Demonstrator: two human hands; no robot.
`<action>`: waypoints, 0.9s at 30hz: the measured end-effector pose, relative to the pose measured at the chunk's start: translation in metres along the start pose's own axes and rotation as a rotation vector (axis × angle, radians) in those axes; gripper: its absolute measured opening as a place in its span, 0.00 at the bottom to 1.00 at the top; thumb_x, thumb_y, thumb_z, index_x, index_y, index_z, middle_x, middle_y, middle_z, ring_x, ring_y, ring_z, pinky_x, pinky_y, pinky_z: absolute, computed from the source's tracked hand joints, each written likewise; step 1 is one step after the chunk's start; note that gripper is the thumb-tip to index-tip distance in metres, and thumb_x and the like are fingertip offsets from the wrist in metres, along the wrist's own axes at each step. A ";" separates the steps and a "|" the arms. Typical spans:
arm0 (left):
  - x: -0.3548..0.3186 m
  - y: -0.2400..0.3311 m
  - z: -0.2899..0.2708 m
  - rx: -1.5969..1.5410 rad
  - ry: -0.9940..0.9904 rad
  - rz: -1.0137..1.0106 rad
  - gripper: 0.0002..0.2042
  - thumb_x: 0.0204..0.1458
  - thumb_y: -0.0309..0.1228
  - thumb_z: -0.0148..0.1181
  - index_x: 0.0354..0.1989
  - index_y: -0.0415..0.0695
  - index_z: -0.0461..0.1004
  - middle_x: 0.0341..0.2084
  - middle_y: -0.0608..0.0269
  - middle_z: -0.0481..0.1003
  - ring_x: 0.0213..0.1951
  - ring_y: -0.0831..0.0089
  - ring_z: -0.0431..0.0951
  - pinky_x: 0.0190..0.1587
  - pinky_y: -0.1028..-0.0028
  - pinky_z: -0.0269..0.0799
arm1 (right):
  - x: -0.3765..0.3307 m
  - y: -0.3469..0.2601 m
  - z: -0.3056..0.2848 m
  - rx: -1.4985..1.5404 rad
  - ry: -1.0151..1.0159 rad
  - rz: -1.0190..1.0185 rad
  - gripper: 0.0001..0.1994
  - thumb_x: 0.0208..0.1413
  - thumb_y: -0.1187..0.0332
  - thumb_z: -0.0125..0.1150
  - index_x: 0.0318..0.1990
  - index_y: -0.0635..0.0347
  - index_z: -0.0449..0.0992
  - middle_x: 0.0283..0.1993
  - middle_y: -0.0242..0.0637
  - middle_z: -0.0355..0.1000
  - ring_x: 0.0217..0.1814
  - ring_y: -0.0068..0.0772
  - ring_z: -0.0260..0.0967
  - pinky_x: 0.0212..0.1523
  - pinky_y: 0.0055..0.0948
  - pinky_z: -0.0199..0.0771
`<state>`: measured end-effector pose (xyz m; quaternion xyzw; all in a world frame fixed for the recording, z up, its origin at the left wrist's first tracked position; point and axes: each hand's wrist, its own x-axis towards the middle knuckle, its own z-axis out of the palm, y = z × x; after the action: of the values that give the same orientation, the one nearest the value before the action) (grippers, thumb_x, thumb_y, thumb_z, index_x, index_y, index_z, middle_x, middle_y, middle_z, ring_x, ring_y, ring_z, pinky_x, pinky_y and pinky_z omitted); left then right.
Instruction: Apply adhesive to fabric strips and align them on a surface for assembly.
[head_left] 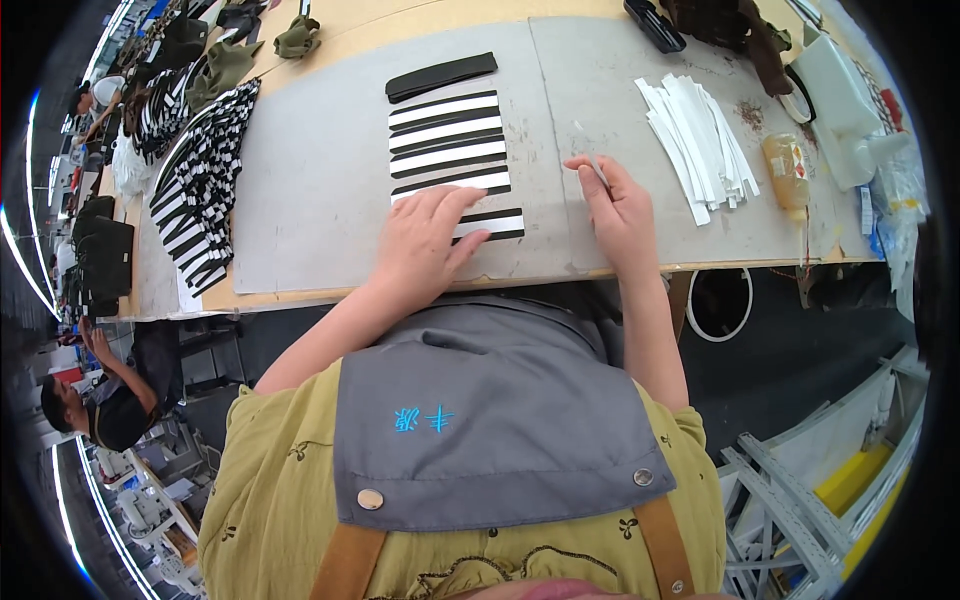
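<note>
Head view, hands [425,235] near table edge [320,296], open tabletop [310,170] beside strips [450,137]

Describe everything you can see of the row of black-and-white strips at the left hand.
The strips lie flat on the grey table surface, one below another, running across the person's view with their right ends tilted slightly up. Each looks like a black band with a narrower white band along it, perhaps fabric; five white bands show. The left hand covers the left part of the lowest strips; whether its fingertips press on them is unclear. A black bundle lies just beyond the farthest strip.
</note>
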<state>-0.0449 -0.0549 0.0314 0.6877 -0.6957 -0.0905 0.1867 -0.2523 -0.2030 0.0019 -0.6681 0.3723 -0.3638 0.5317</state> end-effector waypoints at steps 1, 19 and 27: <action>-0.005 0.001 -0.006 0.021 -0.042 -0.065 0.22 0.58 0.36 0.62 0.60 0.46 0.68 0.57 0.57 0.70 0.59 0.55 0.68 0.62 0.58 0.62 | 0.000 0.000 0.000 0.000 -0.008 -0.006 0.10 0.68 0.65 0.56 0.45 0.60 0.80 0.22 0.23 0.59 0.25 0.13 0.50 0.26 0.20 0.52; 0.023 -0.039 -0.020 0.078 -0.049 -0.191 0.10 0.53 0.30 0.62 0.42 0.46 0.71 0.41 0.59 0.74 0.48 0.58 0.74 0.54 0.62 0.67 | -0.002 0.001 -0.001 0.049 0.026 0.003 0.09 0.67 0.67 0.57 0.45 0.62 0.81 0.24 0.18 0.59 0.26 0.10 0.49 0.27 0.17 0.50; 0.042 -0.043 -0.022 0.137 -0.059 -0.178 0.14 0.51 0.31 0.62 0.47 0.47 0.72 0.42 0.61 0.74 0.50 0.60 0.73 0.56 0.61 0.63 | -0.001 0.005 -0.003 0.084 0.000 0.010 0.09 0.68 0.67 0.57 0.45 0.61 0.81 0.23 0.17 0.60 0.24 0.10 0.51 0.25 0.17 0.51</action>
<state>0.0039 -0.0947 0.0406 0.7549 -0.6417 -0.0791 0.1100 -0.2558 -0.2042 -0.0022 -0.6434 0.3598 -0.3763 0.5611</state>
